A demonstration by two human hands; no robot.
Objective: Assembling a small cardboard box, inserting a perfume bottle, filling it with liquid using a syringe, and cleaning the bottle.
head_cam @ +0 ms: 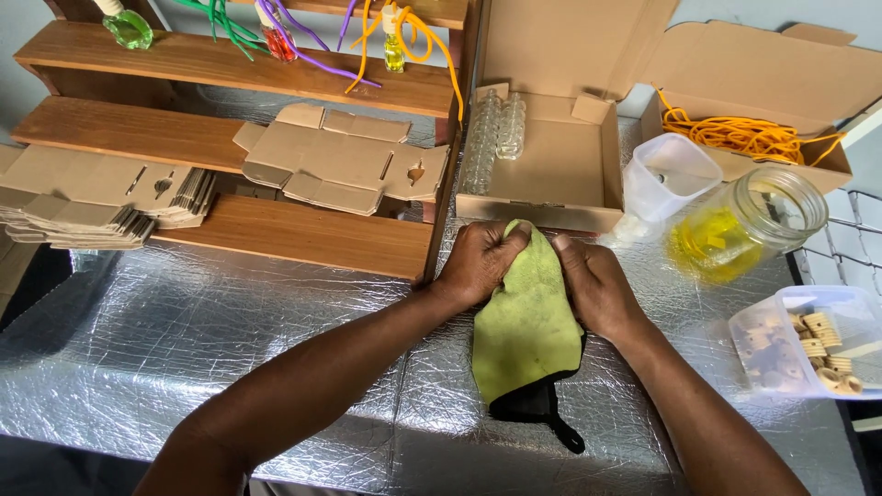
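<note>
Hands pinch a green cloth (525, 321) between them: left hand (480, 264) and right hand (597, 289) both clenched on its far end; its long axis runs nearward over the foil-covered table (230, 340).

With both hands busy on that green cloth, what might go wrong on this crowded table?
1. The glass jar of yellow liquid stands open close to the right hand; an outward elbow swing might tip and spill it.
2. The tub of wooden pieces sits near the right forearm and may get nudged.
3. Whatever the left hand and right hand grip inside the green cloth is hidden, so it might slip out unnoticed.
</note>
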